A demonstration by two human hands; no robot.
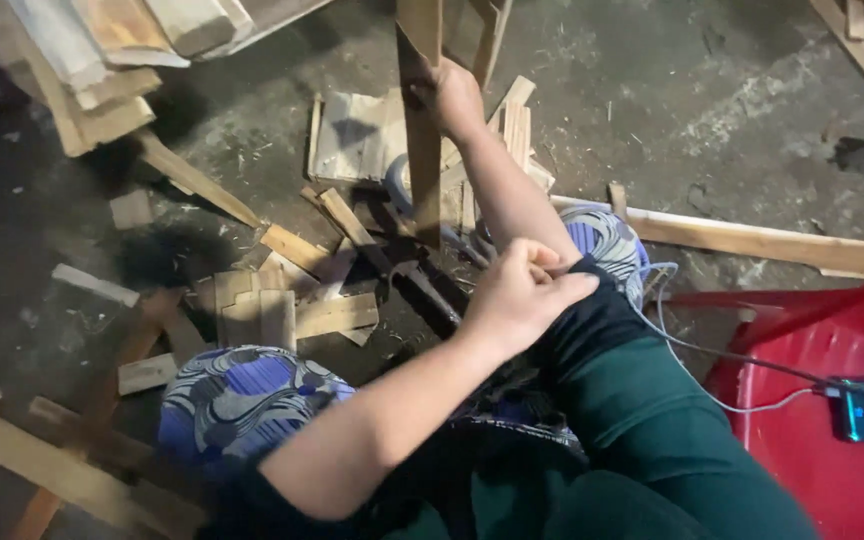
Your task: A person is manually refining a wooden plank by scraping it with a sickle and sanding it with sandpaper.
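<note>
Toward twelve o'clock on the dusty concrete floor [652, 110], our right hand [455, 98] is wrapped tight around a long upright brown wooden slat [420, 130], its foot standing among pale scattered wood offcuts [282, 310]. Our left hand [522, 295], at six o'clock of that slat, pinches the dark green right sleeve [602, 330] with fingers curled closed on the cloth. We should keep the slat vertical and gripped firmly, its foot planted. At four o'clock sits a red plastic chair [832, 460].
</note>
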